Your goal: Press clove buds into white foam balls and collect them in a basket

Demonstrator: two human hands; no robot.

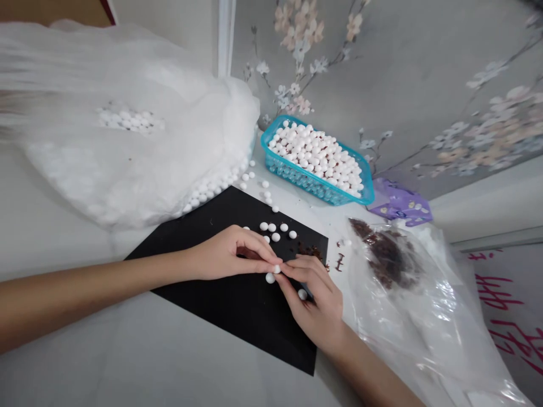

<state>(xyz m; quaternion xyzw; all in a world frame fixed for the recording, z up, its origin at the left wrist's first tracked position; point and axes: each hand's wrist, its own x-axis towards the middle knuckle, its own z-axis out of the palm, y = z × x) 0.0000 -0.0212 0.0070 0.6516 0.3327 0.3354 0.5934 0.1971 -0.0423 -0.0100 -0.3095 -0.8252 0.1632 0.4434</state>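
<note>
Over the black mat (237, 308), my left hand (229, 253) and my right hand (316, 291) meet at the fingertips. Between them is a small white ball (277, 269), pinched by the thumb and fingers of both hands. Another white ball (270, 278) shows just below the fingertips. Under my right palm a further white ball (302, 294) is partly visible. Several loose white balls (275, 237) lie on the mat beyond my hands. Small reddish-brown pieces (313, 250) are scattered beside my right fingers, partly covered by them.
A blue basket (316, 187) heaped with white balls stands at the back. To the left bulges a large translucent bag (139, 169) of white balls. A clear plastic bag (424, 316) with brown pieces (388, 257) lies right, near a purple packet (401, 202).
</note>
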